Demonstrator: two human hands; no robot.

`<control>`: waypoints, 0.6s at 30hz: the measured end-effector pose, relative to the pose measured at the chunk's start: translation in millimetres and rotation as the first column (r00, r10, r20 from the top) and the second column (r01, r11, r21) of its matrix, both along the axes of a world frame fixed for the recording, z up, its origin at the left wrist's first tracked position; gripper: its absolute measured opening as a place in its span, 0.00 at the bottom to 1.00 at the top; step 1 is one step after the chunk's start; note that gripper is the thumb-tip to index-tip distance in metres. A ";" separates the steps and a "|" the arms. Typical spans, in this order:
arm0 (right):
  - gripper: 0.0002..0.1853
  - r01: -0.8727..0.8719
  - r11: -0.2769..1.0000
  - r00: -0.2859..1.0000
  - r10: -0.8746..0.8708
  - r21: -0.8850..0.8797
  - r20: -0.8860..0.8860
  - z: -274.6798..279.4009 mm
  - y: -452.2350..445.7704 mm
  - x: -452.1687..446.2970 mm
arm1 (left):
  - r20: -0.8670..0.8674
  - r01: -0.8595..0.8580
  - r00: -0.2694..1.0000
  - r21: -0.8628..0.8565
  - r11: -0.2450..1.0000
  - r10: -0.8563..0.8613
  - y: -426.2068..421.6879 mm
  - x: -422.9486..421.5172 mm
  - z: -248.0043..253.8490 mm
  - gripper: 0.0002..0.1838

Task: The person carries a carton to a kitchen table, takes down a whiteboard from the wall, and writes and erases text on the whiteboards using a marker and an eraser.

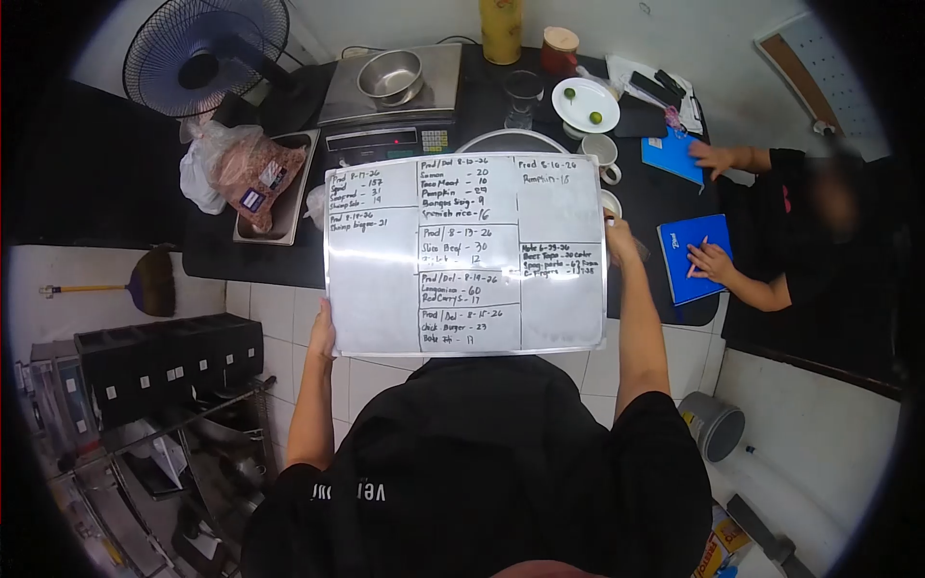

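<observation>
The person's two hands are gripping a whiteboard by its opposite sides. The left hand (323, 328) is closing around the lower part of the left edge, and the right hand (621, 241) is closing around the right edge, higher up; most of the left hand's fingers are hiding behind the board. The whiteboard (376, 279) is facing up toward the wearer, with its bottom edge nearest the chest, and is covering part of the near side of the black tabletop (482, 106) from view. Black handwriting is filling its ruled boxes with dates, food names and numbers.

Beyond it, a steel bowl (390, 79) is resting on a scale (438, 82). To the left, a plastic bag of pinkish food (252, 178) is lying in a metal tray (284, 217), near a fan (207, 63). To the right, two small green fruits (596, 118) are sitting on a white plate (588, 93), and a white mug (597, 152) is standing close to the board. Farther right, another person is placing one hand (711, 260) on a blue notebook (679, 252) and holding the other at a lighter blue folder (670, 162).
</observation>
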State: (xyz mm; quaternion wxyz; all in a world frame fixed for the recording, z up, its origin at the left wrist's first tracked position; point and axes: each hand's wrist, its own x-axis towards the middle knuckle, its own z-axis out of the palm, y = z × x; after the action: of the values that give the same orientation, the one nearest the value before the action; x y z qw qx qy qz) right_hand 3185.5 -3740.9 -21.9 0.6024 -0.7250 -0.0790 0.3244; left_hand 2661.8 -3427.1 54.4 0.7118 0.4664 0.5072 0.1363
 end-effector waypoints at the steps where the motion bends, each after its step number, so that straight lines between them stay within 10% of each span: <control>1: 0.22 0.010 0.996 0.993 0.001 0.089 -0.120 0.4 0.5 -6.4 | 0.086 -0.001 0.996 -0.033 0.999 0.003 -2.1 2.6 -0.8 0.41; 10: 0.22 0.027 0.970 0.898 0.083 0.241 -0.433 -32.4 12.0 -21.9 | -0.163 0.078 0.984 0.045 0.996 -0.070 6.5 14.1 -1.7 0.43; 18: 0.21 0.036 0.983 0.992 -0.014 -0.180 0.122 -15.7 -27.1 -24.8 | -0.092 0.137 0.986 -0.008 0.991 -0.137 30.9 24.8 -36.8 0.45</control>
State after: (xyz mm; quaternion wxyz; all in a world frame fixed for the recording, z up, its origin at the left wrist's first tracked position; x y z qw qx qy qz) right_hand 3160.8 -3767.9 -37.6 0.5319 -0.7961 -0.0761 0.2784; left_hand 2686.6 -3396.2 17.7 0.6957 0.5054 0.5064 0.0648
